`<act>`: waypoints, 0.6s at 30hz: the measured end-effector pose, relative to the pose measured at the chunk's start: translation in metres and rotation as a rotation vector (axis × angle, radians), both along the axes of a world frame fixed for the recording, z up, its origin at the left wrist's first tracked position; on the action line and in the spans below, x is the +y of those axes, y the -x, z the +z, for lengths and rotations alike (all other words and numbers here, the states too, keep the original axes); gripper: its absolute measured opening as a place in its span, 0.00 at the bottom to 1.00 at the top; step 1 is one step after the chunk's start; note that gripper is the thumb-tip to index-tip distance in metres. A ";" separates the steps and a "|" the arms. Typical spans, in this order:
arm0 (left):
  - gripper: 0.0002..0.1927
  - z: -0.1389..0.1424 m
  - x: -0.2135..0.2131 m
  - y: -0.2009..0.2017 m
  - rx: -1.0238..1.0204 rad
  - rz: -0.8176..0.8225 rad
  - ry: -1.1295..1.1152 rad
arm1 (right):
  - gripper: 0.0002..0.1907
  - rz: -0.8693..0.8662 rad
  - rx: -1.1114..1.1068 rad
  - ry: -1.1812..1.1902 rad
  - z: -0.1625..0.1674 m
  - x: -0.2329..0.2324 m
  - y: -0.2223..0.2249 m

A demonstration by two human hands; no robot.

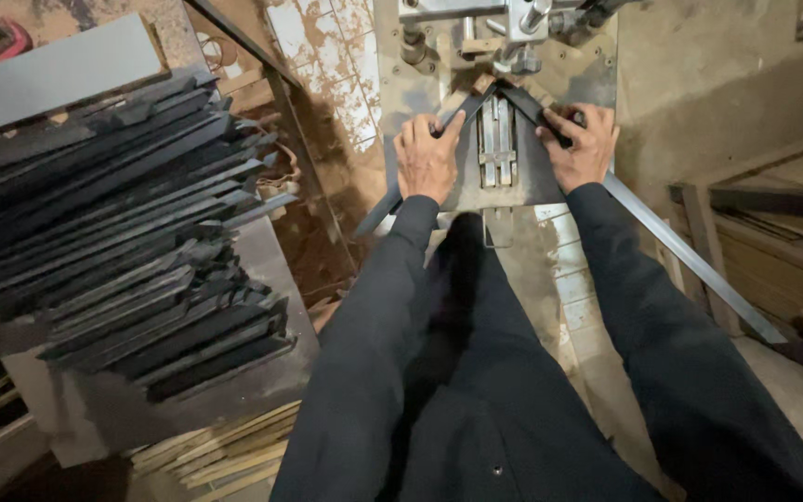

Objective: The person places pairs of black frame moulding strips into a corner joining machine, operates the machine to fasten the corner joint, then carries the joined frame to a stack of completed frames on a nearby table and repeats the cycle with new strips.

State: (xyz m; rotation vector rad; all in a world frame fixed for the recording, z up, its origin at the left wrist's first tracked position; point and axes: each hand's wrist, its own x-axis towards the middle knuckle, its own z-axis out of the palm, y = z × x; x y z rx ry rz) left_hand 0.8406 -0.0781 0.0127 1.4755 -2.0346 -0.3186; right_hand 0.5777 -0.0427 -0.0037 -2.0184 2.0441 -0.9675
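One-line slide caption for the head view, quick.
Left hand and right hand press two dark mitred strips together on a joining machine's plate.

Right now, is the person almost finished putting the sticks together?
Not nearly. In hand: the left hand and right hand each press a dark strip, left strip and right strip, so the ends meet in a corner under the machine. No finished frame shows. Left over: a big stack of similar strips waits on the person's left.
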 end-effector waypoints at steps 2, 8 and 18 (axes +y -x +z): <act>0.18 0.001 -0.003 0.003 0.028 0.017 0.006 | 0.16 0.011 0.007 0.015 -0.003 -0.003 0.002; 0.09 0.004 -0.013 0.005 0.006 0.031 -0.007 | 0.16 -0.030 -0.027 -0.008 -0.005 -0.007 0.000; 0.07 0.011 -0.013 0.002 0.050 0.047 -0.016 | 0.17 -0.029 0.014 0.003 0.006 -0.012 -0.007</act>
